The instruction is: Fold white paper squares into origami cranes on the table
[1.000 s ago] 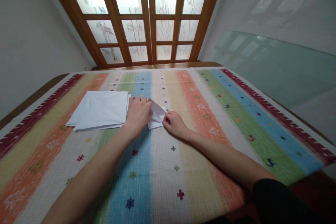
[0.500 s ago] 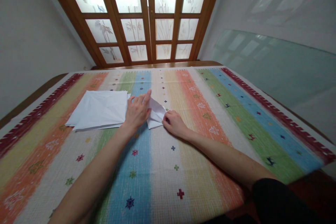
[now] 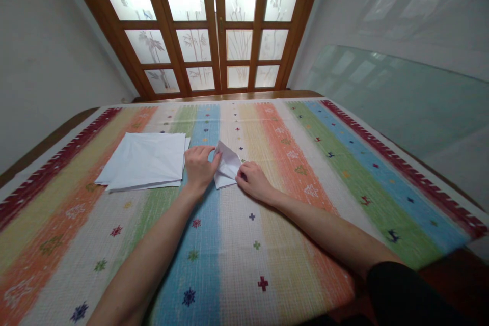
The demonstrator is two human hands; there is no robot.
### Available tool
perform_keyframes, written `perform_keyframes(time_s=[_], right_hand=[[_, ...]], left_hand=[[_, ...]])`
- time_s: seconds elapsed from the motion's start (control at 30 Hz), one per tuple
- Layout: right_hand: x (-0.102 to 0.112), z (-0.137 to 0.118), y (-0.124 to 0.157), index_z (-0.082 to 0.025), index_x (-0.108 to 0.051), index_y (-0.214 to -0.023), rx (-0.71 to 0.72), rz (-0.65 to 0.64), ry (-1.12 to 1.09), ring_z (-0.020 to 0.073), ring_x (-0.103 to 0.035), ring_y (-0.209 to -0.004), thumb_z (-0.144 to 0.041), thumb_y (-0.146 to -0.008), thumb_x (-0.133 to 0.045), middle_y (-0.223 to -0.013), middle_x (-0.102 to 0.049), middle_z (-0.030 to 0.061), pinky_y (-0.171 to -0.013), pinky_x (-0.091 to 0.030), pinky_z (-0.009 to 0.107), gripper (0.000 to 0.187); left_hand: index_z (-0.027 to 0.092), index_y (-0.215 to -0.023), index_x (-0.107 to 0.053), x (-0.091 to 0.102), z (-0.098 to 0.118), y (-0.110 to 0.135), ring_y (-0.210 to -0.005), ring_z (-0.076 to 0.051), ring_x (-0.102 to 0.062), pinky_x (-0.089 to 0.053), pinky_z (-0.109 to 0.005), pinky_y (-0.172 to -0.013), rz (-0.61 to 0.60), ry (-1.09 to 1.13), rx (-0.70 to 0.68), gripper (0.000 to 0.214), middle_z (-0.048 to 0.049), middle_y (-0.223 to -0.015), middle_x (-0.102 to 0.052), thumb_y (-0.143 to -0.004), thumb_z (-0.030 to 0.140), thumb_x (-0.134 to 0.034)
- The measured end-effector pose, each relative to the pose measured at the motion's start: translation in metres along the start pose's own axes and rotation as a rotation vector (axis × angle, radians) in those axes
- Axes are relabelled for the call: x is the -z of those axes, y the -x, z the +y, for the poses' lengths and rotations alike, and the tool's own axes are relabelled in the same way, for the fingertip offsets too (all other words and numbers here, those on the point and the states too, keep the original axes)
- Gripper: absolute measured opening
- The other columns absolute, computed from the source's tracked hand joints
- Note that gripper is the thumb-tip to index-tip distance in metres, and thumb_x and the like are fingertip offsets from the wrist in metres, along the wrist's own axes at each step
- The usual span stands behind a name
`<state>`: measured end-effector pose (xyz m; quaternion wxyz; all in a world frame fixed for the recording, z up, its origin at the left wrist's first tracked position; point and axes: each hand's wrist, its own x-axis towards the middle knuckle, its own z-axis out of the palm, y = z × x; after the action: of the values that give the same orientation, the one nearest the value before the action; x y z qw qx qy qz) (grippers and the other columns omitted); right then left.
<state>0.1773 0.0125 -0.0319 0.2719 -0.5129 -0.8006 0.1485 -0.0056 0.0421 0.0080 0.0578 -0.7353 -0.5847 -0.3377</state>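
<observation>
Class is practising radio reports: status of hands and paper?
Left hand at raised edge of folded paper. Right hand curled at its right corner. Paper stack beside left hand.

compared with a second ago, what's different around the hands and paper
The left hand has shifted slightly left; its index finger, raised half a second ago, is now lowered. More of the folded paper shows. Whether the left hand grips it is unclear. The right hand stays at its right edge, and the paper stack lies as before.
</observation>
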Motion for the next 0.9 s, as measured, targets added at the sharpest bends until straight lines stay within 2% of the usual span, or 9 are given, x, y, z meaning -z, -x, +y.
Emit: perform_keyframes(time_s=[0.13,0.47,0.6,0.7,0.73,0.8,0.9], right_hand=[[0.0,0.0,0.0,-0.016,-0.06,-0.072,0.005,0.008,-0.003,0.0188,-0.051,-0.082,-0.015,-0.083,-0.059,-0.08,-0.059,0.0054,-0.078,-0.037,0.032,0.011],[0.0,0.0,0.002,-0.017,-0.058,-0.072,0.013,-0.003,-0.003,0.0197,-0.051,-0.084,-0.015,-0.082,-0.06,-0.082,-0.06,0.0057,-0.079,-0.038,0.033,0.01],[0.009,-0.002,-0.003,-0.018,-0.06,-0.082,-0.001,0.11,-0.12,0.02,-0.054,-0.086,-0.019,-0.078,-0.067,-0.089,-0.061,0.0061,-0.079,-0.041,0.034,0.008],[0.026,-0.005,-0.019,-0.019,-0.061,-0.098,0.026,0.259,-0.249,0.0209,-0.055,-0.092,-0.027,-0.076,-0.072,-0.101,-0.063,0.0079,-0.081,-0.043,0.034,0.026],[0.033,-0.006,-0.026,-0.019,-0.062,-0.101,0.044,0.273,-0.286,0.021,-0.056,-0.093,-0.03,-0.075,-0.073,-0.104,-0.063,0.0083,-0.08,-0.044,0.034,0.031],[0.043,-0.008,-0.041,-0.02,-0.065,-0.101,0.068,0.235,-0.378,0.0192,-0.058,-0.088,-0.034,-0.074,-0.074,-0.103,-0.066,0.0072,-0.076,-0.045,0.032,0.032],[0.05,-0.011,-0.056,-0.019,-0.069,-0.09,0.06,0.096,-0.529,0.0153,-0.06,-0.075,-0.036,-0.079,-0.068,-0.084,-0.069,0.0031,-0.069,-0.046,0.029,0.02]], left_hand=[[0.02,-0.094,-0.073,-0.005,0.007,-0.001,-0.096,-0.025,-0.065,-0.04,-0.039,-0.091,0.033,0.049,0.01,0.022,-0.0084,-0.095,-0.075,-0.089,0.034,-0.057],[0.018,-0.086,-0.077,-0.014,0.001,-0.009,-0.089,-0.023,-0.068,-0.046,-0.033,-0.085,0.01,0.37,0.287,0.027,-0.006,-0.091,-0.076,-0.084,0.037,-0.057],[0.019,-0.082,-0.077,-0.008,0.006,-0.009,-0.085,-0.023,-0.067,-0.047,-0.033,-0.081,-0.027,0.46,0.307,0.026,-0.005,-0.086,-0.076,-0.08,0.037,-0.058],[0.017,-0.077,-0.077,0.001,0.011,-0.011,-0.075,-0.02,-0.065,-0.046,-0.029,-0.072,-0.107,0.575,0.287,0.025,-0.0041,-0.078,-0.074,-0.076,0.037,-0.061],[0.017,-0.075,-0.076,0.005,0.012,-0.012,-0.071,-0.019,-0.064,-0.045,-0.028,-0.068,-0.155,0.625,0.269,0.025,-0.0034,-0.074,-0.072,-0.075,0.038,-0.061],[0.016,-0.07,-0.075,0.01,0.014,-0.014,-0.064,-0.015,-0.059,-0.042,-0.025,-0.06,-0.283,0.72,0.228,0.03,-0.0018,-0.066,-0.068,-0.074,0.043,-0.062],[0.014,-0.066,-0.073,0.015,0.015,-0.017,-0.057,-0.012,-0.05,-0.035,-0.023,-0.054,-0.453,0.8,0.199,0.039,-0.0005,-0.058,-0.061,-0.072,0.051,-0.062]])
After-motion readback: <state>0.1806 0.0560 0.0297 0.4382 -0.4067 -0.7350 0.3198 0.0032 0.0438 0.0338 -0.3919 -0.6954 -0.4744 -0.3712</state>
